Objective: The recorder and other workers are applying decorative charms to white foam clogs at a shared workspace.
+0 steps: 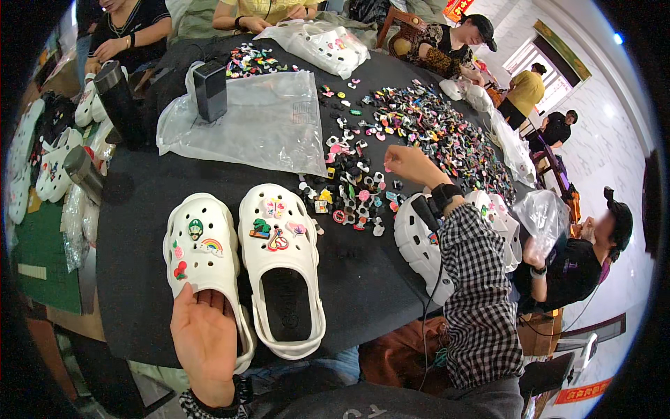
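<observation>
Two white clogs lie side by side in front of me. The left clog bears a green-capped figure, a rainbow, a cherry and a pink charm; the right clog has a palm tree, a baseball and other charms. My left hand, palm up, grips the left clog, its fingers inside the opening and partly hidden, its thumb on the upper's edge. My right hand is over the near edge of the loose shoe charms, its fingertips pinched together with a small pink bit showing at them.
Further white clogs sit beneath my right forearm. A big charm heap spreads behind it. A clear plastic bag with a black box on it lies beyond my pair. Dark tumblers stand at left. Other people sit around the table.
</observation>
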Motion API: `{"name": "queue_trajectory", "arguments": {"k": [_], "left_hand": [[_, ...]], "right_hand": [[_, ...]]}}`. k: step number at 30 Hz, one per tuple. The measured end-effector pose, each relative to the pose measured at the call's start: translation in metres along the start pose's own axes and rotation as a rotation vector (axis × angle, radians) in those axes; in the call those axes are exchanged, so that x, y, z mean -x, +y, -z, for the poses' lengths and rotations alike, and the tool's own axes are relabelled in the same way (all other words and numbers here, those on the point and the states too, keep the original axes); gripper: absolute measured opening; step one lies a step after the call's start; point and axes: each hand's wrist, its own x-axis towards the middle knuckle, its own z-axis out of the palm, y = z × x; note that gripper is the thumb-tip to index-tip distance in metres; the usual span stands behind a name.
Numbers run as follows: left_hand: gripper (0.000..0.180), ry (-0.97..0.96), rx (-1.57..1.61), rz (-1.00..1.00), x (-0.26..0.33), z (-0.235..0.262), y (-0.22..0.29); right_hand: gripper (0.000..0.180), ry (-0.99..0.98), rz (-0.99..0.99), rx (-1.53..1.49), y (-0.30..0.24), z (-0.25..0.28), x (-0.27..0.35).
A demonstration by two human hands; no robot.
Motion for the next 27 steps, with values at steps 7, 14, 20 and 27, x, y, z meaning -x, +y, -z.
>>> {"name": "queue_trajectory", "arguments": {"k": [7,14,20,27], "left_hand": [[0.034,-0.022,0.021,0.024,0.0,-0.001,-0.001],[0.033,0.011,0.007,0.017,0.0,-0.001,0.0],[0.033,0.007,0.007,0.011,0.002,-0.002,0.0],[0.035,-0.013,0.03,0.004,0.004,-0.005,-0.001]], "right_hand": [[0.02,-0.061,-0.041,-0.112,0.0,-0.011,-0.003],[0.04,-0.169,-0.041,0.067,-0.001,-0.014,-0.008],[0.048,-0.197,-0.133,0.121,-0.01,-0.013,-0.009],[0.048,-0.28,-0.206,0.145,0.008,-0.02,-0.011]]}}
